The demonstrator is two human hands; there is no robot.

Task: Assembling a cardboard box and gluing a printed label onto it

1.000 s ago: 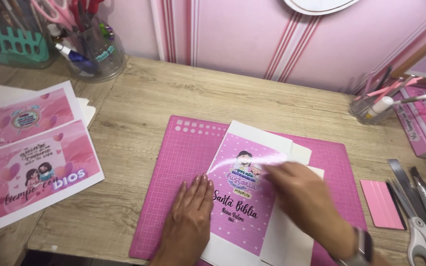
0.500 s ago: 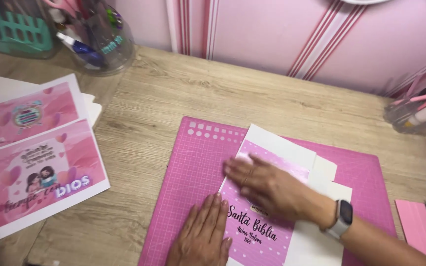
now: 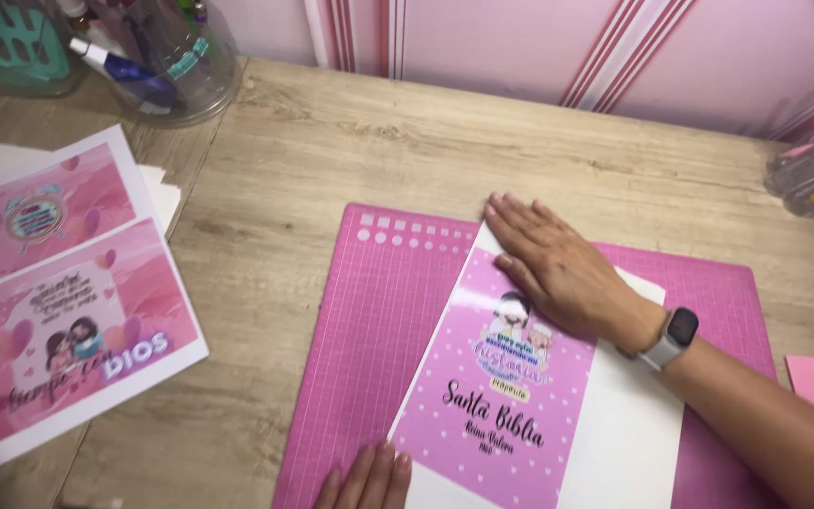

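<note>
The right hand [image 3: 558, 269] lies flat and open on the top of the pink printed cover sheet [image 3: 496, 396], which rests on the pink cutting mat [image 3: 379, 330] on the counter [image 3: 332, 151]. The left hand [image 3: 369, 476], fingers flat, presses its bottom edge.

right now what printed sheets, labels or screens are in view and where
Printed cover: on the pink mat, tall rectangle, pink with white dots, cartoon figures, dark script; right hand flat on its top, left hand at its bottom edge.
Printed sheets: table's left, pink on white.
Watch screen: right wrist, small, dark.
</note>
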